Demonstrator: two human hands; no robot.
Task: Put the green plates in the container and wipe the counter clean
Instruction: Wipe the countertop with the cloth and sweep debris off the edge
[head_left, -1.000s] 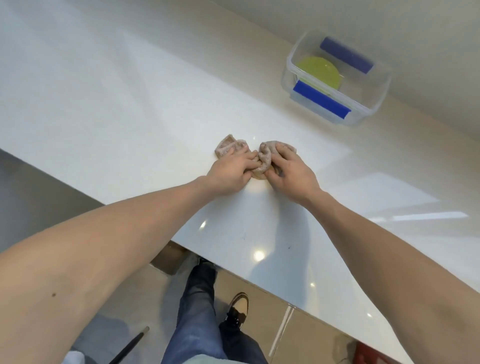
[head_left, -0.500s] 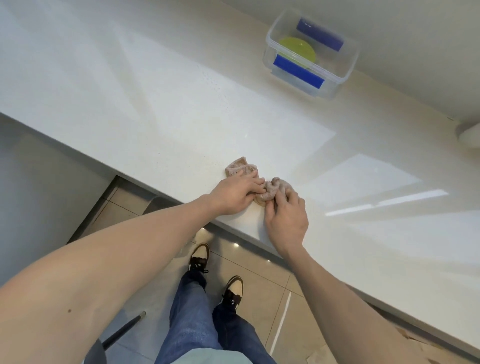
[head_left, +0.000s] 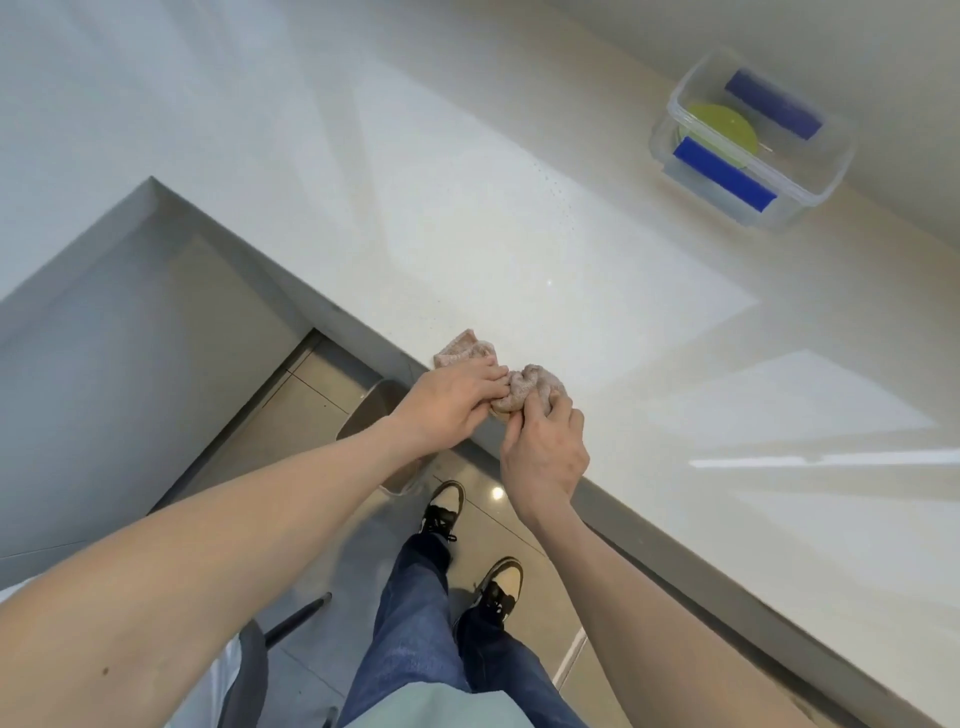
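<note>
A crumpled pinkish-beige cloth (head_left: 524, 387) lies at the very front edge of the white counter (head_left: 519, 234). My left hand (head_left: 447, 402) grips its left part and my right hand (head_left: 545, 447) grips its right part; the cloth bunches between my fingers. Far back on the right stands a clear plastic container (head_left: 810, 171) with blue latches. A green plate (head_left: 719, 132) lies flat inside it.
The counter's grey front edge (head_left: 675, 551) runs diagonally from left to lower right. Below it are a tiled floor, my legs in jeans and two-tone shoes (head_left: 441, 506). A bin-like object (head_left: 376, 421) stands under the edge beneath my left hand. A chair part (head_left: 249, 670) is at bottom left.
Both hands have dragged the cloth from mid-counter toward me, up to the front edge. The view has swung, so the container now appears farther right.
</note>
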